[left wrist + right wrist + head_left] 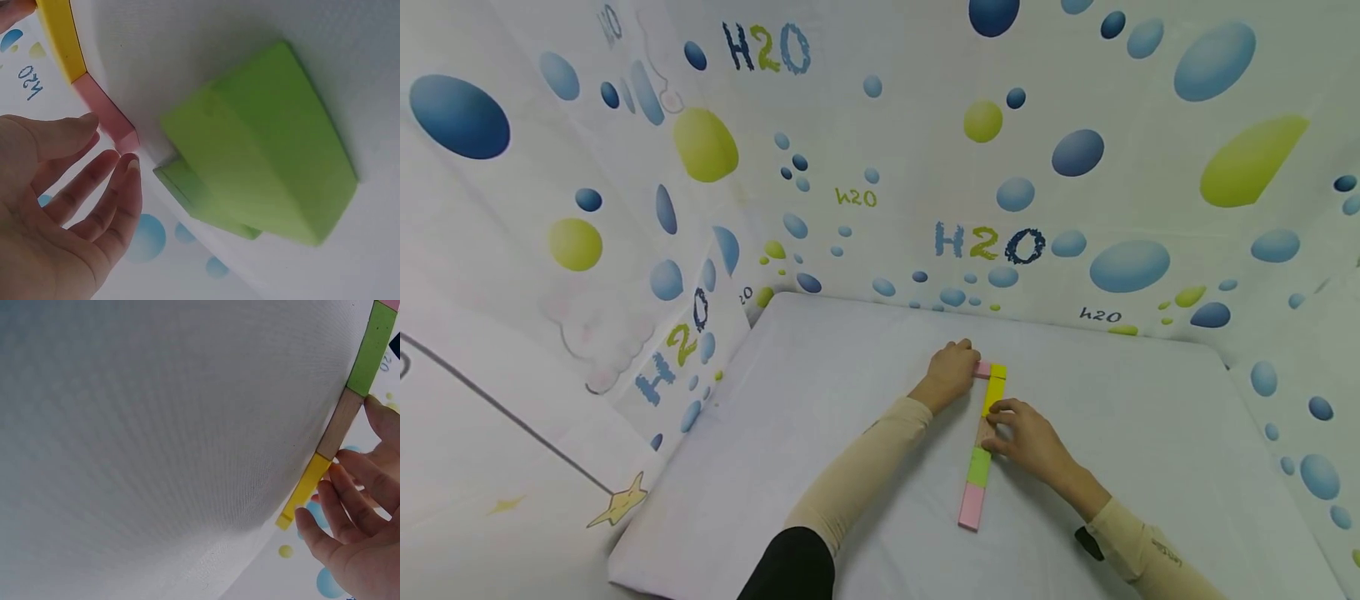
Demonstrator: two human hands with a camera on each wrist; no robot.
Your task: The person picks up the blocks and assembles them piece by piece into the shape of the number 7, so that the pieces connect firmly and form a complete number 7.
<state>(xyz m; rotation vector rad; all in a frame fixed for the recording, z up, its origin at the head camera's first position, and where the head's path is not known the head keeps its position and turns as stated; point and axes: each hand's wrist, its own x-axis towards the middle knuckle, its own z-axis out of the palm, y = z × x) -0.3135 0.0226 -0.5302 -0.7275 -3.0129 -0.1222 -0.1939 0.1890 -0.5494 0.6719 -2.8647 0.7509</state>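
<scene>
A row of flat blocks runs down the table. My left hand (951,373) is at its far end, thumb and fingertips pinching a pink block (106,112) that lies crosswise against the yellow end. My right hand (1030,437) lies along the row's right side. Its thumb touches near where the wooden block (340,422) meets the green block (372,353), and its index fingertip touches near where wood meets the long yellow block (306,484). Another pink block (972,506) forms the near end. A small yellow block (998,371) sits at the far corner.
Two green blocks, a large one (262,144) and one partly behind it (206,203), appear close to the left wrist camera; the head view does not show them. The white-covered table (1150,467) meets walls (910,150) printed with bubbles and lettering.
</scene>
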